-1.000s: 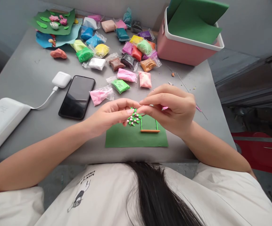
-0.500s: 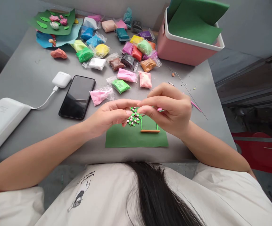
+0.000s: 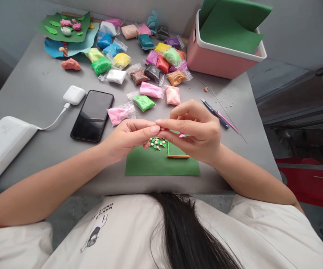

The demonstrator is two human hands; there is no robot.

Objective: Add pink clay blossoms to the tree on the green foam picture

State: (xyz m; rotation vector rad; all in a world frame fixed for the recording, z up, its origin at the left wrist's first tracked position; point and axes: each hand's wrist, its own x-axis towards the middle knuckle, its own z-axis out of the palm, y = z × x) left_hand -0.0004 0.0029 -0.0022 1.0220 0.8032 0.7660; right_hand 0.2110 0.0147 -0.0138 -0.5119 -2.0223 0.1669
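My left hand [image 3: 133, 137] and my right hand [image 3: 196, 132] meet at the fingertips above a green sheet [image 3: 150, 164]. Both are closed in a pinch, and what lies between the fingertips is too small and hidden to name. On the sheet, green clay leaves with pale pink dots [image 3: 157, 143] show below the fingers. Right of them is a swing-like outline of thin green strips with an orange-brown clay bar [image 3: 178, 156] at its bottom. A small pink piece [image 3: 182, 135] shows beside my right fingers; the hand hides part of the design.
Several bagged clays [image 3: 142, 101] lie beyond my hands. A phone [image 3: 92, 116], white power bank [image 3: 6, 149] and earbud case [image 3: 74, 95] are at left. A pink box [image 3: 214, 59] with green sheets stands at back right, pens [image 3: 214, 113] nearer. Finished clay pictures [image 3: 66, 45] lie back left.
My right hand has shifted slightly left, uncovering the dark pen. The fingertips of both hands have come closer together, and my right hand covers more of the leaves' upper part.
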